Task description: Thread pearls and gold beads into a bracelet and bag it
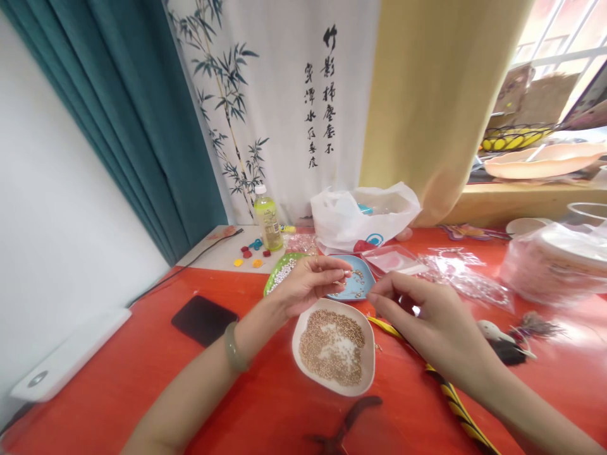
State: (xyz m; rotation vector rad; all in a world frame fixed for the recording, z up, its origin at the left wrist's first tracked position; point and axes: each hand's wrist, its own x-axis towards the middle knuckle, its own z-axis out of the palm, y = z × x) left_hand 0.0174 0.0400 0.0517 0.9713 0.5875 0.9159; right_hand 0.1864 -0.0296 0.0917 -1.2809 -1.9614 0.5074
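Observation:
My left hand, with a jade-like bangle on its wrist, is raised over the back of a white dish of small gold beads. Its thumb and fingertips pinch a small beaded piece, pale and gold, too small to see fully. To the right, my right hand has thumb and index finger pressed together; whatever they hold is too fine to make out. Behind the hands lies a blue dish with loose gold pieces. A green dish of white beads is partly hidden by my left hand.
Dark-handled pliers lie at the front. A yellow-and-black strip runs under my right arm. A phone is at left, a bottle and a white plastic bag at the back. Clear packets lie at right.

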